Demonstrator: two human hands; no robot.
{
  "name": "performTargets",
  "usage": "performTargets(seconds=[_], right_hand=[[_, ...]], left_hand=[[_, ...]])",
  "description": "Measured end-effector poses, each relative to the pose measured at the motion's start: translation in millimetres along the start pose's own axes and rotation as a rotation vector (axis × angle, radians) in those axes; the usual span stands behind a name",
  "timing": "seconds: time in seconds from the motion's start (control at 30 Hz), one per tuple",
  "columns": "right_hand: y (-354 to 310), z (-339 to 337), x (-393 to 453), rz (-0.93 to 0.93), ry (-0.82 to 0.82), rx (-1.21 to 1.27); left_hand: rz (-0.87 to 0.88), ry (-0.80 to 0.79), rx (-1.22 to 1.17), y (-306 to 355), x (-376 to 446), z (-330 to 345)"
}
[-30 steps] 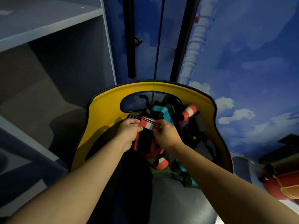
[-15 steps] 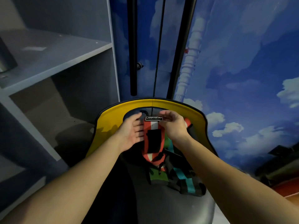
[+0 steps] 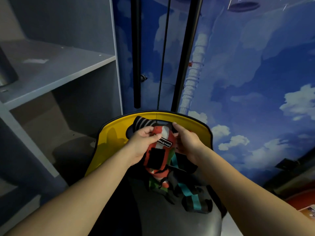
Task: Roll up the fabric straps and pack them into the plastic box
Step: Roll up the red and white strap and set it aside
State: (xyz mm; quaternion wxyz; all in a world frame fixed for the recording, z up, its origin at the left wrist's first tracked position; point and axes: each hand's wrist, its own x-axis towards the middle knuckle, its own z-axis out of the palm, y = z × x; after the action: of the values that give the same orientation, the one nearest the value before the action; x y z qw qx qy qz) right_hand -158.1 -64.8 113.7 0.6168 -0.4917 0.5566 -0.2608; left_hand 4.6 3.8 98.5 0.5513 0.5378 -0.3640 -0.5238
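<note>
Here the left hand [image 3: 142, 143] and right hand [image 3: 186, 142] both pinch the top of the red striped strap [image 3: 157, 155], held up in front of the yellow chair back [image 3: 112, 142]. Rolling looks just begun; next, wind the hanging length tightly. 2 more straps [image 3: 190, 193] lie on the seat below. No plastic box is visible.

Both bare forearms are stretched forward from the lower corners and brought together at the centre. The left hand [image 3: 142, 143] is curled, thumb and fingertips pinched on the red strap [image 3: 157, 155] (near its top end). The right hand [image 3: 186, 141] is raised alongside, its fingers bent around the strap's other edge.
</note>
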Motion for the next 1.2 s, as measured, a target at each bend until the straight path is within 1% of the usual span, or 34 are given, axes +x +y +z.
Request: performTargets(seconds=[0.03,0.13,0.23,0.27,0.33,0.4,0.43,0.47,0.5,0.53,0.57,0.63,0.67,0.7,0.77,0.9,1.1,1.2], right_hand=[[-1,3,1,-0.022,-0.005,0.007],[-2,11,5,-0.106,-0.096,0.068],[1,13,8,-0.21,-0.123,0.116],[3,13,8,-0.26,-0.124,0.1],[5,12,7,-0.333,-0.124,0.064],[7,12,6,-0.379,-0.138,0.019],[8,12,4,-0.398,-0.152,-0.01],[10,11,4,-0.417,-0.17,-0.047],[11,10,4,-0.433,-0.188,-0.08],[12,8,5,-0.448,-0.204,-0.11],[13,6,5,-0.461,-0.219,-0.128],[15,2,4,-0.485,-0.232,-0.154],[15,0,4,-0.496,-0.232,-0.169],[16,-2,5,-0.502,-0.233,-0.179],[18,-4,4,-0.504,-0.231,-0.193],[22,-5,5,-0.49,-0.186,-0.2],[24,0,4,-0.495,-0.002,-0.313],[12,4,3,-0.463,0.039,-0.257]], left_hand=[[0.018,-0.009,0.026,-1,-2,-1],[0.043,-0.012,0.143,-1,-6,-11],[0.051,-0.008,0.373,2,-5,-24],[0.057,0.028,0.452,2,-4,-28],[0.11,0.197,0.581,4,-1,-32],[0.239,0.395,0.698,7,1,-36],[0.317,0.453,0.781,8,3,-39],[0.378,0.471,0.904,9,6,-42],[0.387,0.438,1.036,10,11,-45],[0.345,0.357,1.105,12,16,-49],[0.254,0.255,1.092,16,19,-50],[0.031,0.039,0.913,23,21,-48],[-0.043,-0.041,0.837,23,22,-47],[-0.078,-0.084,0.808,24,22,-45],[-0.085,-0.089,0.764,22,20,-45],[-0.056,-0.062,0.566,14,18,-47],[0.053,0.037,0.577,17,14,-37],[0.118,0.089,0.585,18,14,-32]])
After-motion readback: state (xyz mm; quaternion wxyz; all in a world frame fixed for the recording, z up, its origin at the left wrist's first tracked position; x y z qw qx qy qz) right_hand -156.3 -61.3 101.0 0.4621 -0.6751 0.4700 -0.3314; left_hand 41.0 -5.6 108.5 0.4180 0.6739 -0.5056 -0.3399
